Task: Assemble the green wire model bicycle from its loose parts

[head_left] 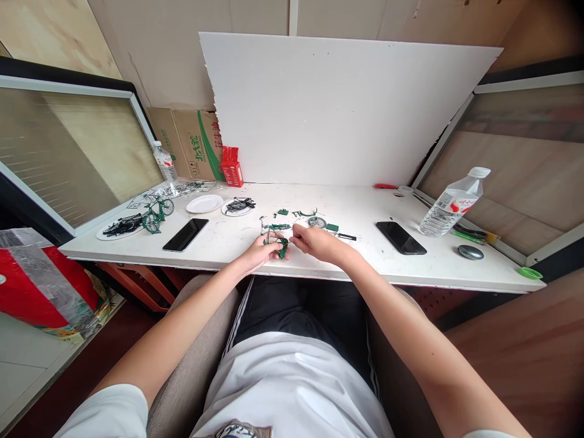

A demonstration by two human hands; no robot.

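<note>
the left hand [261, 254] is closed around a green frame [283, 247], thumb on its side, at the near edge of the white table [365, 201]. the right hand [314, 242] is curled with its fingertips just beside the frame's right end; whether they pinch anything i cannot tell. beyond the hands lie a loose wheel [317, 222] and a green plate [332, 227]. a bike [152, 222] stands well to the left, near a phone [185, 235].

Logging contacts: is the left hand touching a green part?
Touching: the head view shows the left hand gripping a green part between thumb and fingers.
</note>
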